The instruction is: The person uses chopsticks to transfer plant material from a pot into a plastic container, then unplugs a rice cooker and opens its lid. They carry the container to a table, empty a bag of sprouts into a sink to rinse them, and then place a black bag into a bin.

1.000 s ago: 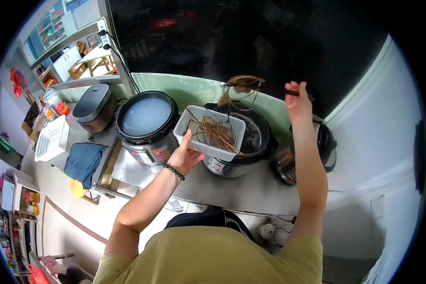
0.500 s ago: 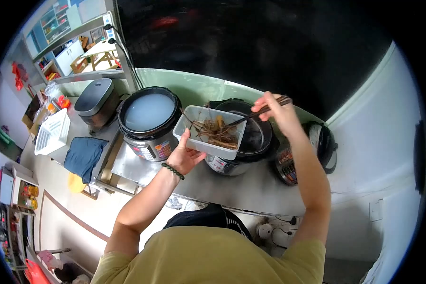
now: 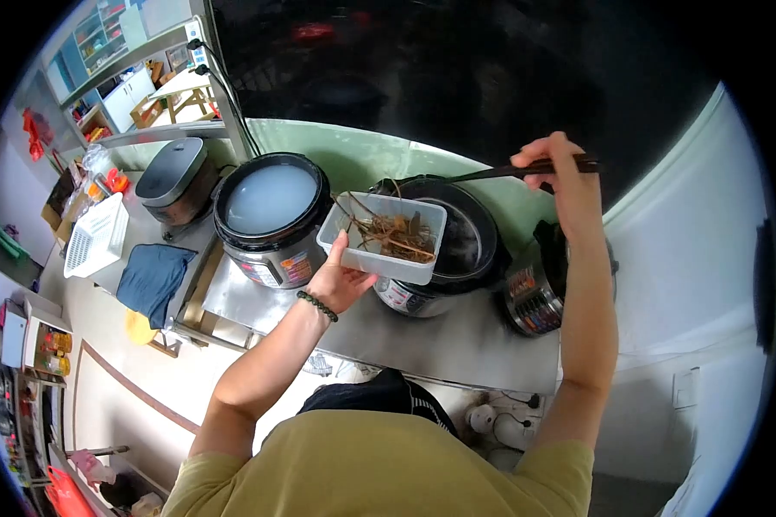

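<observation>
My left hand [image 3: 345, 277] grips the near left corner of a clear plastic container [image 3: 341, 248]. Brown, twig-like dried pieces [image 3: 398, 234] lie in it, some poking over the rim. The container is held over the front left of an open electric pressure cooker [image 3: 483, 258], hiding part of it; the inside of that pot looks dark and steamy. Up and to the right, my right hand [image 3: 562, 164] is closed around dark chopsticks [image 3: 517, 171]. Their tips point left, above the back rim of the cooker and apart from the container.
Left of the container stands a second cooker [image 3: 272, 198] holding cloudy whitish liquid. Another cooker [image 3: 535, 293] is at the right, partly behind my forearm. Farther left are a lidded rice cooker [image 3: 172, 172], a dark cloth [image 3: 153, 280] and a white basket [image 3: 97, 237].
My right hand has lifted the chopsticks out of the container, up and to the right. The container stays nearly in place in my left hand, and its twig-like contents lie differently.
</observation>
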Action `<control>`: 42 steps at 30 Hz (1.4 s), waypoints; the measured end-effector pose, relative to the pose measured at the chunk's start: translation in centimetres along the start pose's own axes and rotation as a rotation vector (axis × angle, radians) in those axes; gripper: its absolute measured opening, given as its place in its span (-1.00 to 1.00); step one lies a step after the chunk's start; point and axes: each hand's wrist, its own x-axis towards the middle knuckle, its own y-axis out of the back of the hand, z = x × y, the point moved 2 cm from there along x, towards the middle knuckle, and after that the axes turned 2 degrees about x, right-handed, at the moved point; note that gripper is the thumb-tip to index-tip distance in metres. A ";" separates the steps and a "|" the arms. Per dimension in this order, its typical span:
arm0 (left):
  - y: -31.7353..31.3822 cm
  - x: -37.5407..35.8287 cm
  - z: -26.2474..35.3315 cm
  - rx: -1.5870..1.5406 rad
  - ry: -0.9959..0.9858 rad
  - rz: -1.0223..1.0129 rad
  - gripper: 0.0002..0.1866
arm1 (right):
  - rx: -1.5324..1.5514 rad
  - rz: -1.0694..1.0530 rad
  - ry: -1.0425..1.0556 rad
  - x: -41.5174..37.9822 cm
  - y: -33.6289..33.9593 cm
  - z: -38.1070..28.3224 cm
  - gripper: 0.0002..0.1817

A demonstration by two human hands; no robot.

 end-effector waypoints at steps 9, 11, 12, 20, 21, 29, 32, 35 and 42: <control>-0.1 -0.8 0.4 -0.027 0.000 -0.002 -0.06 | -0.086 0.150 0.000 -0.7 1.5 0.8 -0.60; 0.8 -1.1 0.7 -0.022 -0.036 0.031 -0.06 | 0.028 0.259 0.026 -0.4 3.6 1.5 -0.56; 1.7 -1.5 0.9 -0.002 -0.074 0.052 -0.07 | 0.025 0.267 0.027 -0.2 4.1 2.4 -0.56; 5.9 -7.2 0.4 -0.119 -0.097 0.107 -0.01 | -0.214 -0.515 -0.723 -1.9 -2.2 22.8 -0.51; 6.1 -7.6 0.0 -0.108 -0.101 0.131 -0.01 | -0.157 -0.501 -0.708 -1.7 -3.9 24.5 -0.51; 8.2 -8.8 -1.8 -0.123 -0.101 0.214 0.00 | 0.004 0.032 -0.401 5.1 -5.9 30.0 -0.59; 9.0 -9.1 -2.3 -0.113 -0.102 0.214 0.00 | -0.277 0.072 -0.328 5.4 -2.3 28.4 -0.58; 9.6 -9.2 -2.6 -0.153 -0.108 0.230 -0.01 | -0.548 -0.219 -0.482 4.5 0.3 26.4 -0.56; 9.8 -8.9 -2.8 -0.174 -0.094 0.247 -0.02 | -0.025 -0.578 -0.737 -0.7 -2.2 27.1 -0.52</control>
